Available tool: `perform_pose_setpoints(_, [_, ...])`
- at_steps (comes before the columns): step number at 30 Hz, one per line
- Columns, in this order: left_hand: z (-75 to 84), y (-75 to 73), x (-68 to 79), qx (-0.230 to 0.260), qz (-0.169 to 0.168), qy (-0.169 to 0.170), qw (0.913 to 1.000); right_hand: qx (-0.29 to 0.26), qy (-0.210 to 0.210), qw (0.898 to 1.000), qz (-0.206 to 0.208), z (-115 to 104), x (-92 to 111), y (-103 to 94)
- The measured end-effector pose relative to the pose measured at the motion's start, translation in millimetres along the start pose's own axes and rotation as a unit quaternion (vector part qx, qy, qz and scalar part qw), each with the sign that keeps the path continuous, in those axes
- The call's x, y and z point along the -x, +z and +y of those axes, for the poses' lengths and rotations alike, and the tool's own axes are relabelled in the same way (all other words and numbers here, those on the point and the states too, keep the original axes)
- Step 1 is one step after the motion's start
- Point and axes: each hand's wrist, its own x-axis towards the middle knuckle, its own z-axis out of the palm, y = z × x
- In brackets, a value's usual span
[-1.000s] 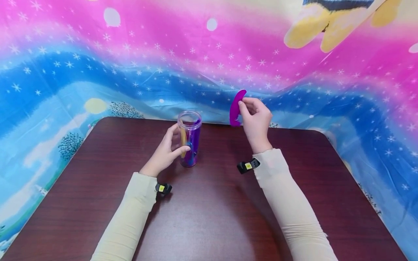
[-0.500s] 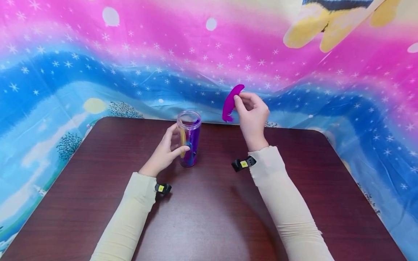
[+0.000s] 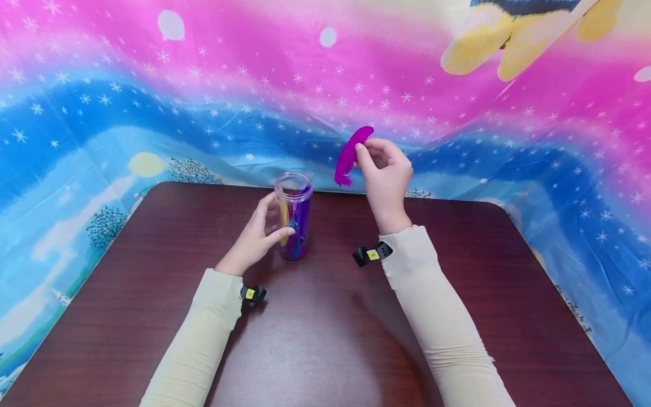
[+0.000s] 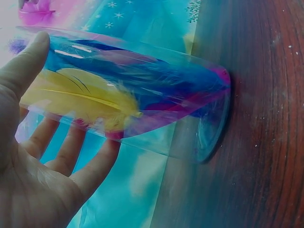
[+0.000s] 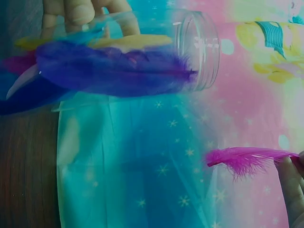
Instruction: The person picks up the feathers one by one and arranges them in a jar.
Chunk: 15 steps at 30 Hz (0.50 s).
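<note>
A clear jar (image 3: 294, 195) with an open threaded mouth stands upright near the table's far edge. Through its wall show a yellow feather (image 4: 85, 97), a purple feather (image 5: 114, 69) and some blue and pink ones. My left hand (image 3: 256, 234) holds the jar from its left side, thumb in front and fingers behind. Up and to the right of the jar's mouth, my right hand (image 3: 387, 178) pinches a magenta feather (image 3: 352, 155) by its upper part between thumb and fingers. The feather's fluffy quill end points down and left, apart from the jar.
The dark reddish wooden table (image 3: 305, 339) has rounded far corners. Directly behind its far edge hangs a pink and blue patterned cloth (image 3: 254, 85). Black straps with small cameras sit at both wrists, such as the right wrist camera (image 3: 367, 255).
My right hand has moved left and slightly up with the magenta feather, closer to the jar. The left hand and jar have stayed in place.
</note>
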Motion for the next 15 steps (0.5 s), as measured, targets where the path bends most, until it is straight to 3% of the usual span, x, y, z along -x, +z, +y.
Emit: perform_pose_setpoints(15, [-0.3,-0.1,0.1,-0.003,0.000,0.005,1.0000,-0.042,-0.004,0.999,-0.017,-18.3,0.6,16.8])
